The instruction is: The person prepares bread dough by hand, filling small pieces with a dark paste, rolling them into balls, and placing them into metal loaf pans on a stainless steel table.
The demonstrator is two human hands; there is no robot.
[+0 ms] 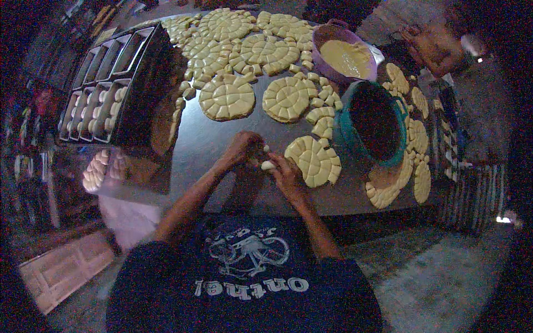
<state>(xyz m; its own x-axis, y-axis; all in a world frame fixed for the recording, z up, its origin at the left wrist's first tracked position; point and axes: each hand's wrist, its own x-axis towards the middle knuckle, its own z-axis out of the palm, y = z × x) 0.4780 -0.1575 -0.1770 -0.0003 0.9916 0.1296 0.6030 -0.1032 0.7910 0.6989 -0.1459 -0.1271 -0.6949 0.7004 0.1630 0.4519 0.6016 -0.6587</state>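
Observation:
Over the near middle of the metal table [205,166], my left hand [244,149] is closed, with a bit of pale dough showing by its fingertips. My right hand [286,173] grips a small white dough piece [267,165] between thumb and fingers. What else sits inside the left fingers is hidden. Just beside the right hand lies a round dough disc [312,161], cut into wedges. Two more scored discs, one on the left [226,97] and one on the right [288,99], lie beyond my hands.
At left stands a black rack of loaf tins [105,83], some holding dough balls. A teal basin [369,125] and a purple tub [344,53] of yellowish batter stand at right. Several cut dough discs [264,53] cover the far end. More dough [388,188] lies right of the basin.

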